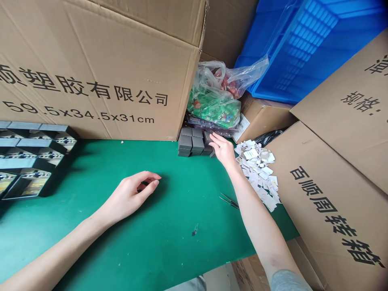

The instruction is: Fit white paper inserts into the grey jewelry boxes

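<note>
Green surface carrying stacked dark grey blocks, probably light and stiff, best pinched by opposite side faces; right hand open, fingers against the stack's right side; left hand loosely curled, empty.

This looks like a cramped packing workshop: big printed cardboard cartons, a blue plastic crate and bagged small parts crowd a green-topped workbench.
</note>
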The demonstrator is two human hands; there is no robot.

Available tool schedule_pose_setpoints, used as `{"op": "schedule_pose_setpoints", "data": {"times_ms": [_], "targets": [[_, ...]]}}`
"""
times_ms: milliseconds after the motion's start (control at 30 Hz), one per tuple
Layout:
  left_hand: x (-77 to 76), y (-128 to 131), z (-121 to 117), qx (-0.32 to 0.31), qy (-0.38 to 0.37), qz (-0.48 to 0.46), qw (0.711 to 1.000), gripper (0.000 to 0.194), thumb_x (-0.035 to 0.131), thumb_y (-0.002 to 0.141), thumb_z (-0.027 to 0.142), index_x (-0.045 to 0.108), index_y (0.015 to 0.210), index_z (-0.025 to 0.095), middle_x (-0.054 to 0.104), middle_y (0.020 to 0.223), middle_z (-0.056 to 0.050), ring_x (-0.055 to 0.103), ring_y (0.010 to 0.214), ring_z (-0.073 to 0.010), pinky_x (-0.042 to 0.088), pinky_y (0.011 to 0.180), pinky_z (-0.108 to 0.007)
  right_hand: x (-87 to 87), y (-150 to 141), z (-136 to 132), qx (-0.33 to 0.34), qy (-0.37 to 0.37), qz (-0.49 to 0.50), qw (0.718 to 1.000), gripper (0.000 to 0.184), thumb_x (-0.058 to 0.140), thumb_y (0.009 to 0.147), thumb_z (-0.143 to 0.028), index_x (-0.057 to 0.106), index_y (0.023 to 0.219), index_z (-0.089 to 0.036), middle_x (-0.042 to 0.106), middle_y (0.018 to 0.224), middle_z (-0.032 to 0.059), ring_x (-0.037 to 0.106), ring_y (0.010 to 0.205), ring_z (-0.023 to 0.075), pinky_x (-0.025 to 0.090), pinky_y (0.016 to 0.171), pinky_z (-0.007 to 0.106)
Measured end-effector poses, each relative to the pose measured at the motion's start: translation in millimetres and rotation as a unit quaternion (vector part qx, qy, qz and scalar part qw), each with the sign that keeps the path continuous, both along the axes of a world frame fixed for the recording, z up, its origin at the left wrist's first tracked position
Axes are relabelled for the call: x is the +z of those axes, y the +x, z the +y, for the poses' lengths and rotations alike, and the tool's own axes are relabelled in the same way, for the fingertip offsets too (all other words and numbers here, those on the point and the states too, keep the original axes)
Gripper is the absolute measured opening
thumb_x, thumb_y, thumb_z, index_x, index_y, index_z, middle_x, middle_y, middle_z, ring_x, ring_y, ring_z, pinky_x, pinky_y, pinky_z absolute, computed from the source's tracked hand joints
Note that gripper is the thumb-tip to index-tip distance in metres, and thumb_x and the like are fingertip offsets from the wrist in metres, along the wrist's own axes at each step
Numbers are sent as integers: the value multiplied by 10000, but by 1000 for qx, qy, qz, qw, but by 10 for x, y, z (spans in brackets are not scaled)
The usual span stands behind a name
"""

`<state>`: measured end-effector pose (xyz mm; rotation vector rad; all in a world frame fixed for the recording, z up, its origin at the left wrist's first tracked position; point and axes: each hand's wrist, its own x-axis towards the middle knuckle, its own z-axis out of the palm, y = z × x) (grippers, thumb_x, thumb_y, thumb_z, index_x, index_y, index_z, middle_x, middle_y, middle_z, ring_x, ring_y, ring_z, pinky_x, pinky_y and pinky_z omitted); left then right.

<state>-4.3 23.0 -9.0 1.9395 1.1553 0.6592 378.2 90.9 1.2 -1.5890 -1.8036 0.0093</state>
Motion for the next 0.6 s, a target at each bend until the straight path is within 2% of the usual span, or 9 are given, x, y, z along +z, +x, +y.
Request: {"op": "schedule_pose_setpoints", "data": {"times_ms": [267,367,400,433,467,500,533,600], "targets": [[-1,-5,2,0,-15,-6,1000,479,573,966,670,756,1092,246,799,1010,-59,716,703,-215,549,628,-286,-6,-178,16,-7,-6,16,1000,471,519,1008,-281,680,1442,-195,567,1583,87,595,1432,261,481,1234,418],[-9,-3,-9,2,-18,-13,1000,450,574,983,635,750,1106,240,798,1063,-60,733,750,-210,576,681,-285,12,-244,-145,-36,63,10,997,477,472,986,-238,700,1403,-194,608,1545,102,596,1428,264,512,1199,428],[-11,2,-17,2,-17,-17,1000,444,569,991,625,747,1107,235,797,1075,-62,737,767,-209,583,698,-284,24,-279,-229,-52,112,9,992,457,448,977,-213,742,1325,-191,685,1448,116,657,1351,261,563,1135,416],[-12,10,-26,3,-13,-21,1000,443,560,999,617,746,1101,228,795,1078,-65,737,779,-208,587,706,-283,37,-329,-322,-71,174,11,982,441,412,968,-181,787,1199,-193,773,1267,122,740,1193,249,616,1033,399],[-13,21,-35,-3,-14,-23,1000,440,554,1005,608,743,1098,221,793,1067,-67,733,779,-206,590,711,-284,51,-398,-420,-81,229,14,970,435,386,962,-151,805,1067,-199,810,1052,112,785,990,233,649,903,378],[-15,33,-44,-3,-9,-30,1000,440,539,1013,598,744,1080,215,790,1042,-65,725,764,-201,590,703,-285,64,-492,-517,-76,284,14,956,429,376,952,-126,796,921,-212,789,850,88,773,804,218,645,767,356],[-17,44,-52,-10,-8,-30,999,432,530,1019,580,746,1068,210,788,1026,-62,720,760,-198,592,704,-286,77,-619,-608,-52,310,4,949,422,383,945,-106,763,815,-232,751,734,61,741,703,204,619,685,341],[-19,63,-63,-9,0,-33,999,402,530,1017,536,755,1039,204,787,996,-55,705,735,-192,592,694,-292,97,-987,-766,39,308,-25,950,420,398,954,-72,708,730,-247,722,677,35,706,646,179,561,605,312]]}}
